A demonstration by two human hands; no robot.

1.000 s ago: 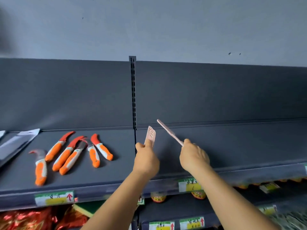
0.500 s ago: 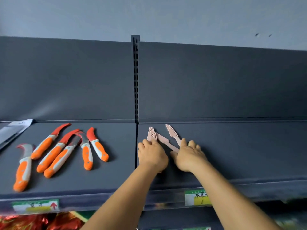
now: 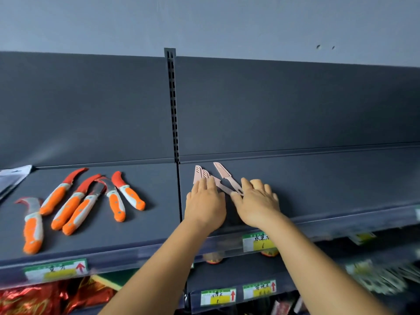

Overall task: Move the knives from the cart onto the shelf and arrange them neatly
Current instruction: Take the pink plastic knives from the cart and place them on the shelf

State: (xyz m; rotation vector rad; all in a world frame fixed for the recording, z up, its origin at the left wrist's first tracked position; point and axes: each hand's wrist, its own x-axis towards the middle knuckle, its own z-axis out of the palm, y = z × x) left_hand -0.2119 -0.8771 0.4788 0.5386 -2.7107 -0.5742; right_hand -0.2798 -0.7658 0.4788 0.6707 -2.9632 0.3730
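Note:
Three small pink sheathed knives lie on the dark grey shelf (image 3: pixel 329 187), just right of the upright divider. My left hand (image 3: pixel 205 201) lies flat over the handles of the two left pink knives (image 3: pixel 198 173), its fingers straight. My right hand (image 3: pixel 256 203) rests with spread fingers on the handle end of the right pink knife (image 3: pixel 223 172). Only the sheathed tips show past my fingers. The cart is out of view.
Several orange-handled curved knives (image 3: pixel 77 201) lie fanned on the left shelf section. A grey packet (image 3: pixel 13 178) sits at the far left. The slotted upright (image 3: pixel 173 110) splits the shelf. Price labels (image 3: pixel 256 242) line the front rail, with goods on lower shelves.
Both hands came down from holding pink knives in the air to the shelf. The knives now lie flat, and my fingers have spread and flattened over their handles.

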